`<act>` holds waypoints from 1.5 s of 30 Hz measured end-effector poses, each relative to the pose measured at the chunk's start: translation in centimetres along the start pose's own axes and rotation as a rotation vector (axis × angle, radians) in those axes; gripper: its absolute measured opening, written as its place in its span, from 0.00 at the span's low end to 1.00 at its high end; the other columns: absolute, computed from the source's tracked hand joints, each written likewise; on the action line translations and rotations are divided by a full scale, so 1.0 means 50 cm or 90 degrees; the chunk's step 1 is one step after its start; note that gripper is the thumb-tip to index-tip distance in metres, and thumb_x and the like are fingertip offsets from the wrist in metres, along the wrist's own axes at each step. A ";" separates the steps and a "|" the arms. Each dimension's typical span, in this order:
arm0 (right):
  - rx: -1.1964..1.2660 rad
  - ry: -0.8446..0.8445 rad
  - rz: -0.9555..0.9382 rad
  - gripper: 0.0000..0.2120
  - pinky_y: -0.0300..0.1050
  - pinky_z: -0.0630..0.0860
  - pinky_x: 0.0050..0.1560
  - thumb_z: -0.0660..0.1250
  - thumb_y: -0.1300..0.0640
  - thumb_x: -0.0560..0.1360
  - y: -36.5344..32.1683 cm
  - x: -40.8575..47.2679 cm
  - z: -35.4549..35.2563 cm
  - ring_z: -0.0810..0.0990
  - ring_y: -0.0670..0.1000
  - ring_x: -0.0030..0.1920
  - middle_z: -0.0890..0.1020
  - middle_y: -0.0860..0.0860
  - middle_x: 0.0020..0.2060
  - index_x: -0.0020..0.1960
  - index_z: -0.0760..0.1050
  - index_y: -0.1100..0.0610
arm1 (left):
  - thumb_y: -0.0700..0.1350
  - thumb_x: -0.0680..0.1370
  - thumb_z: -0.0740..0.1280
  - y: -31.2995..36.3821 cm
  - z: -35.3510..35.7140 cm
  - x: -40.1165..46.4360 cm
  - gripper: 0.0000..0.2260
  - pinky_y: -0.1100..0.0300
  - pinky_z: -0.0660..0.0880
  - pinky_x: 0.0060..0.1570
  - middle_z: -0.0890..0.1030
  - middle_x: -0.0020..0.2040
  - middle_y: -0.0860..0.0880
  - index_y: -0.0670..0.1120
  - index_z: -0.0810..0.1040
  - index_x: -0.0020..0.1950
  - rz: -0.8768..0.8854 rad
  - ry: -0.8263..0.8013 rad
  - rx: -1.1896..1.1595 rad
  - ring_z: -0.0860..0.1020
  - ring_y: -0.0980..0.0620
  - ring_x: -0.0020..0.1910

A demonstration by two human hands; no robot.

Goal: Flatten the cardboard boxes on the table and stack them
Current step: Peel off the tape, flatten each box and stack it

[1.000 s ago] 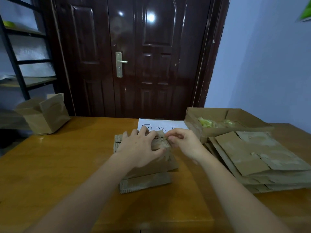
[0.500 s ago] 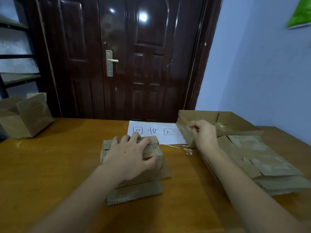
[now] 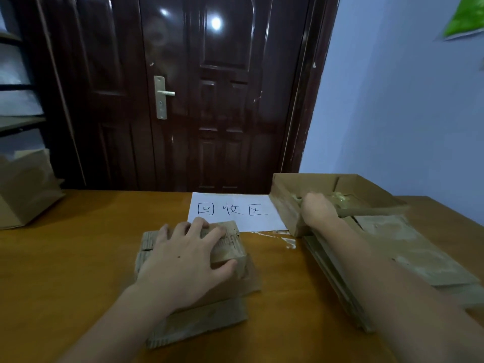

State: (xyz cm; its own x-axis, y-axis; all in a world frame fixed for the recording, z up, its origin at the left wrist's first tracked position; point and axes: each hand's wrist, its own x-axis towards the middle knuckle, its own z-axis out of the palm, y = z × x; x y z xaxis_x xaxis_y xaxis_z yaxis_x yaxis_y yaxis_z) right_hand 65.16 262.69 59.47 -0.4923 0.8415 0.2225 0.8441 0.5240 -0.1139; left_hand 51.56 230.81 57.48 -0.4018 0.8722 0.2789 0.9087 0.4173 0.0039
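In the head view our left hand (image 3: 183, 260) presses spread fingers on the folded box (image 3: 222, 247) mid-worktop (image 3: 65, 271), while our right hand (image 3: 318, 209), its grip unclear, reaches into the open tray box (image 3: 285, 203) at the far right edge, so the flattened stack (image 3: 419, 260) lies rightward, nearer it.

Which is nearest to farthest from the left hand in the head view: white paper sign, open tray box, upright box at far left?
From the left hand, which presses on the flattened box:
1. White paper sign, just beyond the fingertips.
2. Open tray box, to the right, where the right hand is.
3. Upright box, at the table's far left edge.
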 end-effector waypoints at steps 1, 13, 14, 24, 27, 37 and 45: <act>-0.018 0.012 -0.011 0.09 0.43 0.68 0.29 0.64 0.65 0.77 0.002 0.000 -0.003 0.72 0.49 0.34 0.77 0.52 0.39 0.45 0.68 0.53 | 0.78 0.73 0.40 0.000 0.000 -0.001 0.35 0.39 0.59 0.75 0.65 0.73 0.55 0.65 0.58 0.76 0.000 -0.001 -0.002 0.66 0.48 0.71; 0.067 0.035 -0.289 0.20 0.51 0.70 0.69 0.59 0.56 0.84 -0.047 -0.103 -0.071 0.71 0.55 0.71 0.71 0.52 0.74 0.75 0.69 0.55 | 0.80 0.72 0.49 -0.003 -0.019 0.009 0.37 0.46 0.63 0.73 0.73 0.68 0.59 0.59 0.66 0.73 -0.009 -0.010 -0.068 0.72 0.53 0.67; 0.075 0.020 -0.327 0.21 0.50 0.67 0.73 0.58 0.52 0.85 -0.065 -0.122 -0.081 0.68 0.53 0.74 0.69 0.51 0.76 0.77 0.67 0.54 | 0.80 0.71 0.51 -0.005 -0.027 0.012 0.38 0.49 0.66 0.70 0.75 0.67 0.59 0.58 0.68 0.72 -0.011 -0.008 -0.072 0.73 0.54 0.65; 0.112 -0.114 -0.489 0.39 0.48 0.56 0.78 0.60 0.28 0.75 -0.200 -0.288 -0.109 0.56 0.44 0.79 0.59 0.42 0.80 0.80 0.59 0.44 | 0.78 0.66 0.67 -0.117 -0.090 -0.011 0.43 0.52 0.72 0.61 0.74 0.70 0.57 0.58 0.66 0.76 0.029 -0.106 -0.006 0.73 0.52 0.65; 0.121 -0.080 -0.518 0.33 0.48 0.60 0.76 0.63 0.35 0.78 -0.222 -0.312 -0.096 0.62 0.47 0.77 0.65 0.46 0.78 0.79 0.63 0.47 | 0.73 0.69 0.70 -0.137 -0.080 -0.039 0.40 0.54 0.73 0.63 0.73 0.71 0.58 0.59 0.66 0.77 0.043 -0.077 -0.047 0.73 0.55 0.65; 0.242 0.301 -0.594 0.15 0.47 0.81 0.54 0.77 0.59 0.72 -0.217 -0.395 -0.050 0.82 0.50 0.57 0.83 0.50 0.58 0.58 0.80 0.57 | 0.69 0.76 0.65 -0.135 -0.080 -0.126 0.27 0.58 0.74 0.63 0.78 0.65 0.62 0.60 0.76 0.72 0.060 0.161 -0.172 0.75 0.60 0.64; 0.389 0.140 -0.515 0.15 0.43 0.68 0.69 0.66 0.46 0.80 -0.210 -0.423 -0.015 0.69 0.40 0.69 0.75 0.40 0.68 0.64 0.80 0.48 | 0.73 0.76 0.55 -0.136 -0.021 -0.171 0.31 0.60 0.68 0.70 0.76 0.70 0.60 0.60 0.73 0.74 0.015 0.090 -0.220 0.71 0.61 0.69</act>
State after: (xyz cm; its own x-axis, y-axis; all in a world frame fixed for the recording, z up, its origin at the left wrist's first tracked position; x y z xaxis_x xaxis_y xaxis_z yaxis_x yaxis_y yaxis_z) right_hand 66.89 239.29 56.68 -0.7628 0.1979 0.6156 -0.0031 0.9509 -0.3095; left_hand 48.95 220.23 56.06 -0.3834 0.8263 0.4125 0.9114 0.2661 0.3140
